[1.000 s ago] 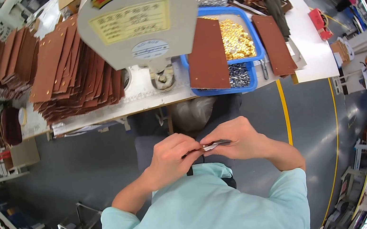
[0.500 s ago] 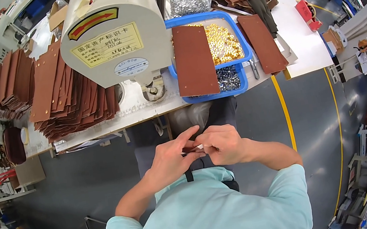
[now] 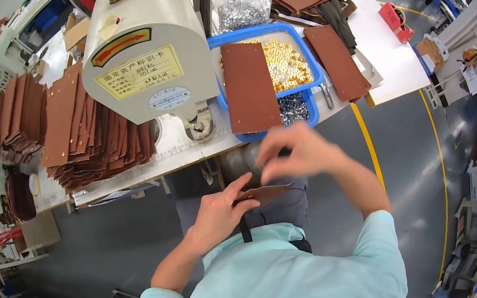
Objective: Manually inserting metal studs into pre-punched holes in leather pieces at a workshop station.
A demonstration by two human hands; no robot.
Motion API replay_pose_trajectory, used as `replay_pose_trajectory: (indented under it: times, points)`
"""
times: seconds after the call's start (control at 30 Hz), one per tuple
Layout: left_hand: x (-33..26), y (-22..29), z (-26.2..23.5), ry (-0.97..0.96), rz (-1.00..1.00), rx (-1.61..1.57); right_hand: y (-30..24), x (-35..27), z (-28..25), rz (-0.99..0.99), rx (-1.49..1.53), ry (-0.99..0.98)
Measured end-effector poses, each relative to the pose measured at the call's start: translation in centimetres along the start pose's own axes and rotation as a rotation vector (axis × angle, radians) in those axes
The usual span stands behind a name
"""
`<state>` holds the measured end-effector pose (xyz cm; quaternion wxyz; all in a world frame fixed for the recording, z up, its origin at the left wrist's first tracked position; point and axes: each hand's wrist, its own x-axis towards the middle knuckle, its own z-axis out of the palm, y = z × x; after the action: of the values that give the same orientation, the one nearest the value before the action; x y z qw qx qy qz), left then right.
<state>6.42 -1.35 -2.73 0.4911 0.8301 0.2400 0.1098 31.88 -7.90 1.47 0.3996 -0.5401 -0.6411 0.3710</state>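
Note:
My left hand (image 3: 219, 213) is closed on a brown leather piece (image 3: 267, 193), which it holds near my lap with the thumb on the near side. The piece sticks out to the right, seen nearly edge-on. Just beyond it, between the leather and the table edge, my right hand (image 3: 300, 153) is raised and blurred. Its thumb and forefinger look apart, with nothing visible between them. A flat brown leather panel (image 3: 249, 88) lies across the blue bins, its lower end close to my right hand. The upper blue bin (image 3: 316, 68) holds small gold metal parts (image 3: 289, 65).
A white press machine (image 3: 148, 51) stands over the table. Stacks of brown leather panels (image 3: 69, 126) lie left of it. The lower blue bin (image 3: 313, 118) holds silvery parts. Another leather panel (image 3: 340, 64), a metal tool (image 3: 327, 94) and a plastic bag (image 3: 243, 1) lie nearby.
My right hand has left the leather piece and moved up and right, toward the bins. The leather piece in my left hand now shows more of its length.

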Motion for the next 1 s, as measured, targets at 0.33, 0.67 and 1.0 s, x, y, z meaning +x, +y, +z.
replay_pose_trajectory:
  times: [0.33, 0.67, 1.0]
  points:
    - [-0.7, -1.4, 0.0, 0.177, 0.16, -0.094, 11.6, 4.8, -9.6, 0.344, -0.546, 0.352]
    - [0.5, 1.2, -2.0, 0.299, -0.089, -0.135, 12.9, 6.1, -10.7, 0.362, -0.72, 0.211]
    - [-0.3, -0.5, -2.3, 0.235, -0.101, -0.339, 1.9, -0.5, 1.9, -0.111, -0.092, 0.634]
